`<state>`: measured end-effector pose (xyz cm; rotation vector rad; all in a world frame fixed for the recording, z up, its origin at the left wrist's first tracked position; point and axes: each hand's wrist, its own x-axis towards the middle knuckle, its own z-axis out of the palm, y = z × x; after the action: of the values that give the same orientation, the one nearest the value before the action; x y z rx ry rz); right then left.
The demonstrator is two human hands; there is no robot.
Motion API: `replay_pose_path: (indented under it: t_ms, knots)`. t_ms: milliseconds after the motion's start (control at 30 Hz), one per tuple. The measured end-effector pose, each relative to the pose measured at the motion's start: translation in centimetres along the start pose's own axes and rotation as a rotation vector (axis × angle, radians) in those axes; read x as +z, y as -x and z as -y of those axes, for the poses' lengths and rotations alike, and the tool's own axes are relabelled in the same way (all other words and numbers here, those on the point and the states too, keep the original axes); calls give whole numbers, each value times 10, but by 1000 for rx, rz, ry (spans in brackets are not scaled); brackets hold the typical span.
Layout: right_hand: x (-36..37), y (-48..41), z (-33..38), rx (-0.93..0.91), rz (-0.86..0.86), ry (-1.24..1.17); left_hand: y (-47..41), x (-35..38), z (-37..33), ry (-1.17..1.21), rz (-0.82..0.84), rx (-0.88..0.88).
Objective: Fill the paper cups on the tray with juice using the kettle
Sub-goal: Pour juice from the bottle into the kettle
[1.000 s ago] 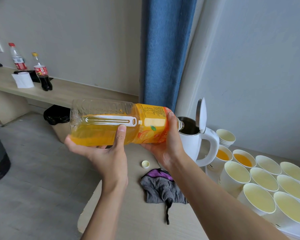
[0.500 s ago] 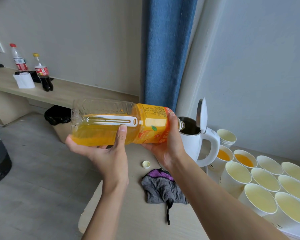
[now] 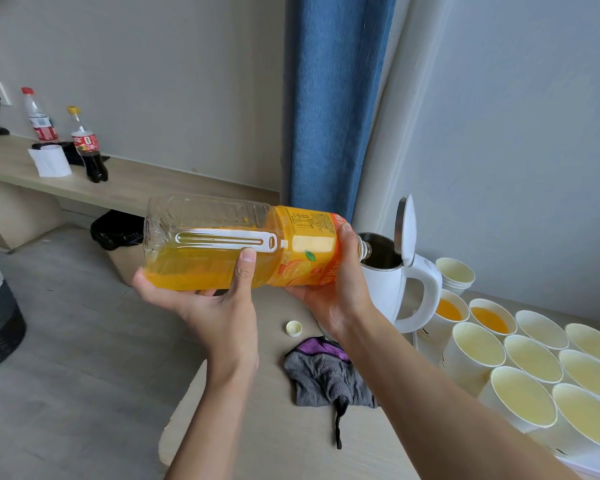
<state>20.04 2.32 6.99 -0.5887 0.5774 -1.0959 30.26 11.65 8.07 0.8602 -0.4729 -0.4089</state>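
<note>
Fingers (image 3: 247,271) curled round juice bottle (image 3: 205,233), mouth over kettle (image 3: 383,289) (lid (image 3: 406,230) up)

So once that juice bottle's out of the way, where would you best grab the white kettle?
I'd take the white kettle by its looped handle, from the right: it juts toward the paper cups, and the body is wide and smooth.
</note>
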Motion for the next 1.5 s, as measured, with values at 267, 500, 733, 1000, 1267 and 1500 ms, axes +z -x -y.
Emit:
replay_pose_path:
  t_ms: [267,500,733,1000,1267,1500]
  knots:
    - [0,3,2,-29,18,-7,-1,-1,2,5,0,9]
    - [3,6,3,-14,7,6,0,1,0,11,-10,19]
    - [3,7,3,-15,7,14,2,3,-2,-4,-8,14]
    - [4,9,4,-22,12,18,0,1,0,16,7,19]
    - [6,11,5,-24,10,13,0,0,1,13,-7,19]
    - [7,11,5,-23,11,14,-1,0,3,-6,-14,9]
